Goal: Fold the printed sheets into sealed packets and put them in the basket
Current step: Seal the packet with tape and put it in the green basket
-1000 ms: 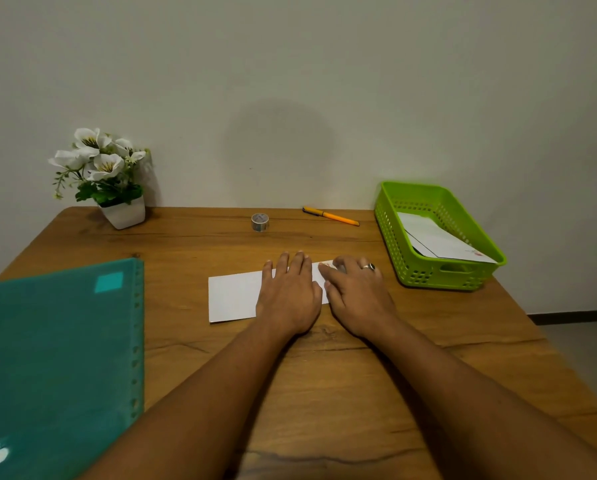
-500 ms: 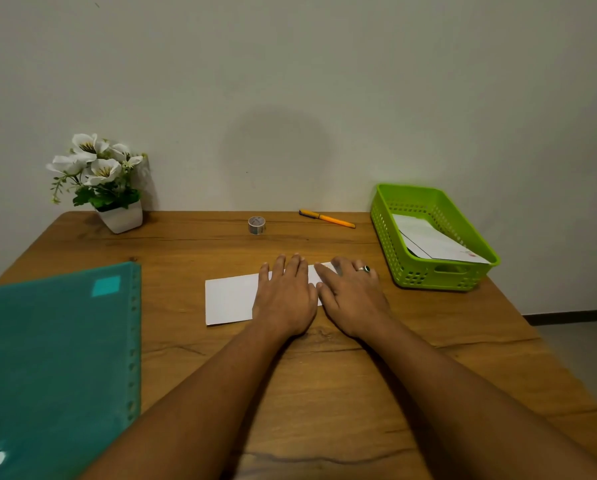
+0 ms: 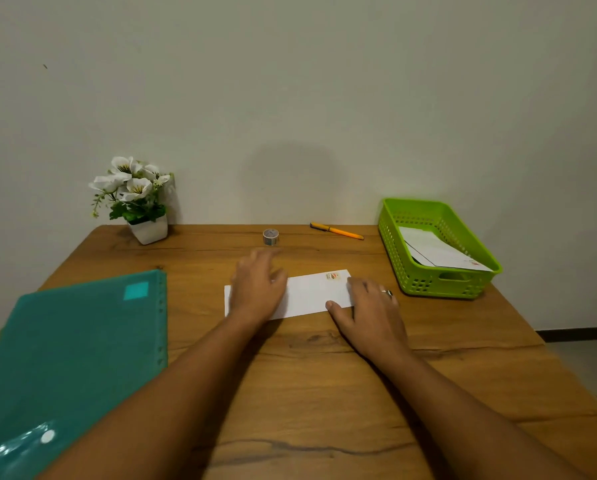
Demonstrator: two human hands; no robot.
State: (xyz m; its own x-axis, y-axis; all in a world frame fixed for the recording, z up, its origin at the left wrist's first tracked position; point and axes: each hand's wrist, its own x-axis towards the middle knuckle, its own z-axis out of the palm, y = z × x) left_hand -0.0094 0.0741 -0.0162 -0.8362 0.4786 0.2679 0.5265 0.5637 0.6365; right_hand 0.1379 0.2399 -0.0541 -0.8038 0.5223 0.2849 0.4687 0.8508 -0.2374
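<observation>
Head view: the folded sheet [image 3: 310, 294] lies flat in the middle of the table [image 3: 307, 375]. The right hand [image 3: 371, 308] rests flat on its right end, fingers spread, holding nothing. The left hand [image 3: 259, 285] is blurry over the left end. Its fingers are straight and point at the tape roll [image 3: 271, 236] just past it. I think the sheet is folded but not taped yet. To do it well, press down with the right hand so the fold cannot pop open, and fetch the tape with the other. The basket [image 3: 428, 282] sits on the right, with packets [image 3: 435, 252] inside.
</observation>
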